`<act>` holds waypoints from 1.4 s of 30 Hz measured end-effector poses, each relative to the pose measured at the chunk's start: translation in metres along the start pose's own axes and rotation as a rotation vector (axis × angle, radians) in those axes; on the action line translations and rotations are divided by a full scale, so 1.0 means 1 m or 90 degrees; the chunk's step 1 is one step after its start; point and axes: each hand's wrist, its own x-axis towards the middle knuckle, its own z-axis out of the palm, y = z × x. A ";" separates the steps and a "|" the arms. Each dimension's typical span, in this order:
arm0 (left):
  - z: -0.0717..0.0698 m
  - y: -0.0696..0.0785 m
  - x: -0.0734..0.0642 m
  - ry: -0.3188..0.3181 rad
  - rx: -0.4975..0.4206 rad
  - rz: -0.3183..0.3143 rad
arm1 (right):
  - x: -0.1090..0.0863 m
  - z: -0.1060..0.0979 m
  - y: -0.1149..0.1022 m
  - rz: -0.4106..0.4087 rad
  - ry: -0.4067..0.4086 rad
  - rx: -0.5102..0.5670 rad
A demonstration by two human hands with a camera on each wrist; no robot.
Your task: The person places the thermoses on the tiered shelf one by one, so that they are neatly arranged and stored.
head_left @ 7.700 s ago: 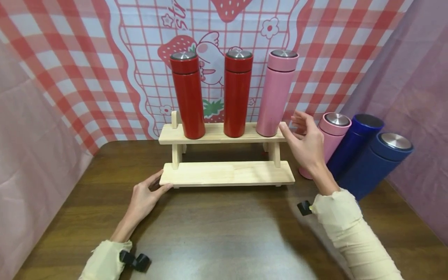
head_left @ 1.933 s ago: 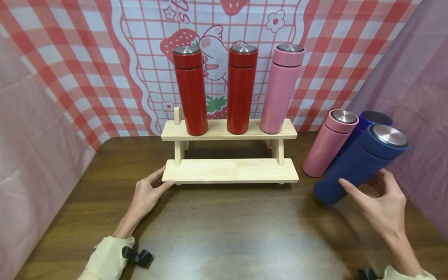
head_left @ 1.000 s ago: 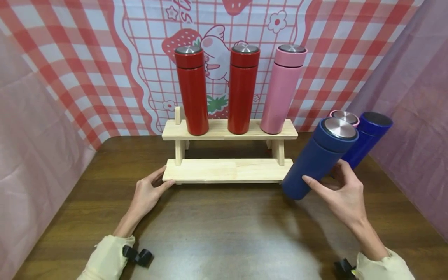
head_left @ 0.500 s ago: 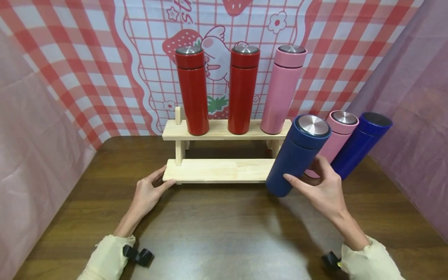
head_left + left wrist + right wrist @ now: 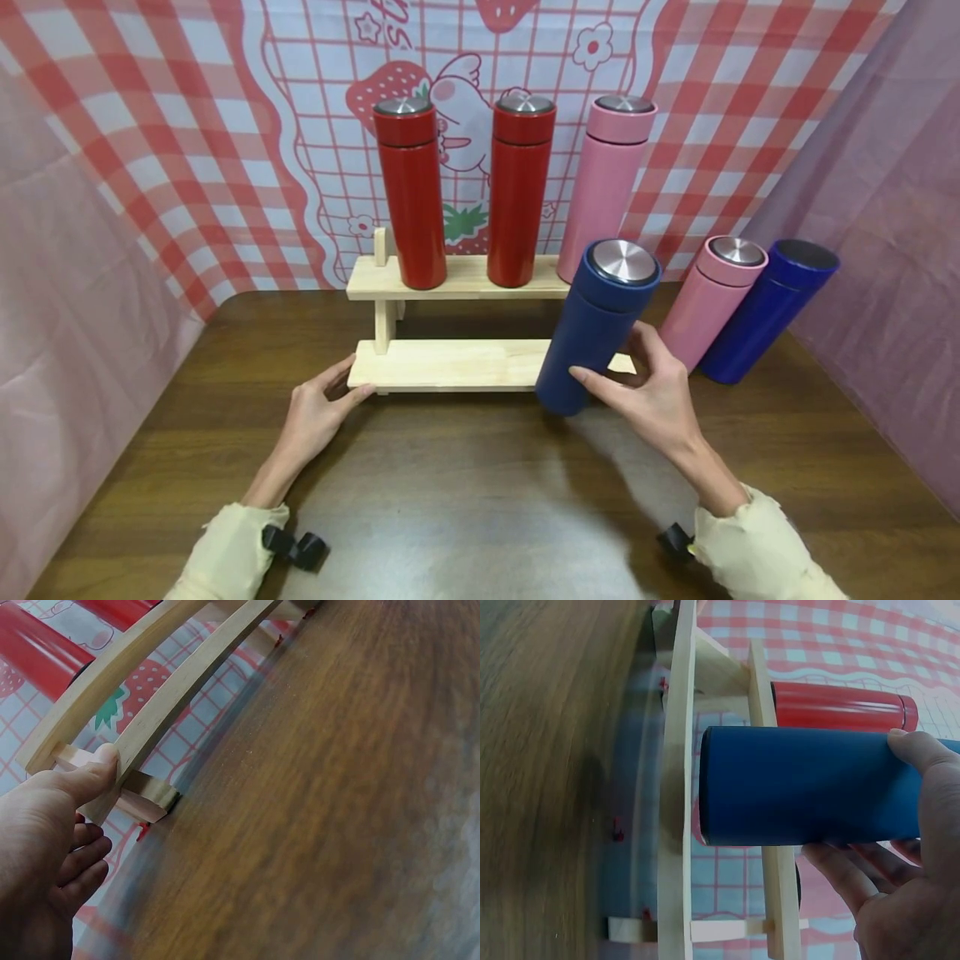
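My right hand (image 5: 660, 400) grips a matte blue thermos (image 5: 596, 329) with a steel-topped lid, tilted a little to the right. In the right wrist view the base of this thermos (image 5: 802, 787) is close above the lower board (image 5: 675, 787) of a two-tier wooden rack. At the rack's lower left corner my left hand (image 5: 315, 421) pinches the end of the lower shelf (image 5: 442, 364), thumb on the front edge in the left wrist view. On the upper shelf (image 5: 465, 275) stand two red thermoses (image 5: 412, 208) and a pink thermos (image 5: 606, 183), partly hidden behind the blue one.
Right of the rack, a second pink thermos (image 5: 712, 300) and a glossy dark blue thermos (image 5: 768, 312) stand on the brown wooden table (image 5: 450, 500). A red-and-white checked cloth (image 5: 720, 108) hangs behind, with pink cloth (image 5: 75, 292) at the sides.
My right hand has taken the matte blue thermos from the group at right and carried it left to the front of the lower shelf. My left hand keeps its place on the rack.
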 end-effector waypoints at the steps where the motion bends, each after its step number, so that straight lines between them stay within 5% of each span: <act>1: 0.000 0.000 0.000 0.000 0.001 0.000 | 0.000 0.002 0.000 0.005 -0.001 -0.003; 14: -0.001 0.002 0.000 0.000 0.007 -0.007 | 0.011 0.024 0.002 -0.019 -0.020 -0.037; 25: -0.001 0.002 0.000 0.000 -0.003 -0.007 | 0.022 0.048 0.004 -0.003 -0.038 0.030; 42: 0.000 0.002 0.000 0.005 0.003 0.001 | 0.032 0.076 0.005 -0.021 -0.068 0.029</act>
